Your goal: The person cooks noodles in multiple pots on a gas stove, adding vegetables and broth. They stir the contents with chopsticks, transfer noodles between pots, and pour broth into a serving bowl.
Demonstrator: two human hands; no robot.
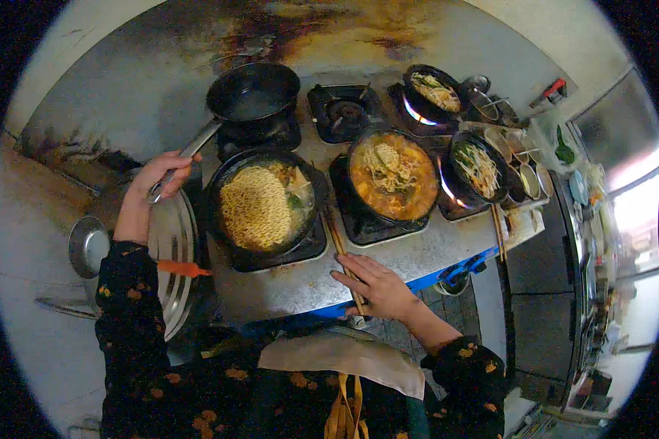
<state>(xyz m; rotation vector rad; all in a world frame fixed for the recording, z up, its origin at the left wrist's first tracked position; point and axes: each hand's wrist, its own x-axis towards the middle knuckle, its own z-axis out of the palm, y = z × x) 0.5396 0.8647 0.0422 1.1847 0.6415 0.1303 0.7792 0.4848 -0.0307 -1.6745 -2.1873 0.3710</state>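
My left hand (169, 174) is closed around the metal handle of a dark saucepan (253, 93), which is over the back left burner and holds what looks like clear liquid. Below it, a black pot holds a block of instant noodles (255, 206) with vegetables. My right hand (370, 285) rests at the stove's front edge, over a pair of wooden chopsticks (336, 233); whether the fingers grip them is unclear. Right of the chopsticks, a black pot holds noodles in reddish broth (394, 178). Farther right, flames burn beside a pot of vegetables and pale strips (476, 169).
Another filled pot (435, 89) sits over flame at the back right. Seasoning containers (519, 148) line the right side, with more chopsticks (497, 230) at the front. A large metal lid or pot (181, 241) and a metal bowl (89, 247) are at left.
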